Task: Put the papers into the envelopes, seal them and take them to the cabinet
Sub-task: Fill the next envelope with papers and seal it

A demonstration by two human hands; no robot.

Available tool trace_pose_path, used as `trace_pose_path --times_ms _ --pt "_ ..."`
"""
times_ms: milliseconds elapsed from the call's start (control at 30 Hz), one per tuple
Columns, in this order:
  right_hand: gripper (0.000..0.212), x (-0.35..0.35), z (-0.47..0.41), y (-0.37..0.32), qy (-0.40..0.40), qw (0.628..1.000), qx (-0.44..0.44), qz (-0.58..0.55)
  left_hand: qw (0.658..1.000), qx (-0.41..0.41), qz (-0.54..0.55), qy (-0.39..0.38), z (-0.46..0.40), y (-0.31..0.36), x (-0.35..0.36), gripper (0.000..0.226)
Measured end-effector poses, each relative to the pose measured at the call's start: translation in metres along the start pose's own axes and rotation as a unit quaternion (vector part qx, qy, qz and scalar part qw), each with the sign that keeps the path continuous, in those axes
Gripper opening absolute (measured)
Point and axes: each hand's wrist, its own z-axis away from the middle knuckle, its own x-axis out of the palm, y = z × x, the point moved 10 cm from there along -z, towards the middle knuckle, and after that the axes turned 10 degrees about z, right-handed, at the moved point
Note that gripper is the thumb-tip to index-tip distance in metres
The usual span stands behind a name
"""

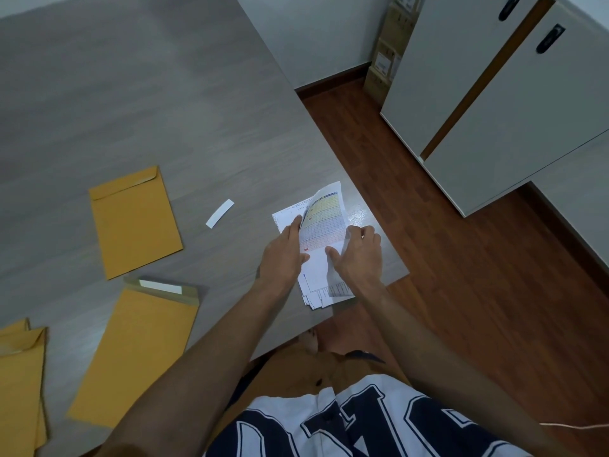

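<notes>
looks like a small office or back room, not a kitchen or shop. big grey wood-grain table [138, 94] taking up most of the space, with manila envelopes [135, 222] spread over it and a stack of printed spreadsheet papers [321, 225] near the corner. white cabinet [494, 103] with black recessed handles [549, 39] against the wall, cardboard boxes [385, 61] stacked in the gap beside it. reddish-brown laminate floor [412, 225], plain white wall [316, 34] with dark skirting. pretty much paperwork and storage territory.
</notes>
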Motion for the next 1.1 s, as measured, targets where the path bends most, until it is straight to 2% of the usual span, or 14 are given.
trace_pose_path --times_ms 133,267,400,467,533,633,800,967,1100 --pt "0.061 -0.001 0.001 0.0 0.003 1.0 -0.001 -0.002 0.997 -0.004 0.064 0.035 0.004 -0.005 -0.004 0.076" --pt "0.062 -0.002 0.001 -0.001 0.005 1.0 -0.004 -0.002 0.992 0.041 0.078 0.095 0.007 0.002 -0.014 0.068" --pt "0.061 -0.002 0.001 -0.001 0.003 1.0 -0.003 -0.001 0.99 0.024 0.115 0.077 0.008 -0.001 -0.005 0.071" --pt "0.061 -0.002 0.001 -0.002 0.006 1.0 -0.01 -0.004 0.992 0.001 0.089 0.091 0.005 -0.008 -0.009 0.074" --pt "0.06 -0.001 0.001 -0.002 0.007 1.0 -0.015 -0.007 0.993 -0.018 0.012 0.113 -0.001 -0.016 -0.02 0.081" --pt "0.06 -0.001 0.002 -0.002 0.01 1.0 -0.017 -0.001 0.994 -0.014 -0.066 0.086 -0.01 -0.023 -0.028 0.093" --pt "0.059 0.0 0.004 -0.003 0.012 1.0 -0.021 -0.009 0.989 0.009 -0.131 0.06 -0.007 -0.023 -0.025 0.087" --pt "0.06 0.001 0.004 -0.004 0.002 1.0 -0.021 0.002 0.993 -0.016 -0.115 0.025 -0.01 -0.025 -0.022 0.084" --pt "0.06 -0.001 0.005 -0.003 0.009 1.0 -0.024 0.01 0.997 0.012 -0.071 0.025 -0.009 -0.012 -0.025 0.074"
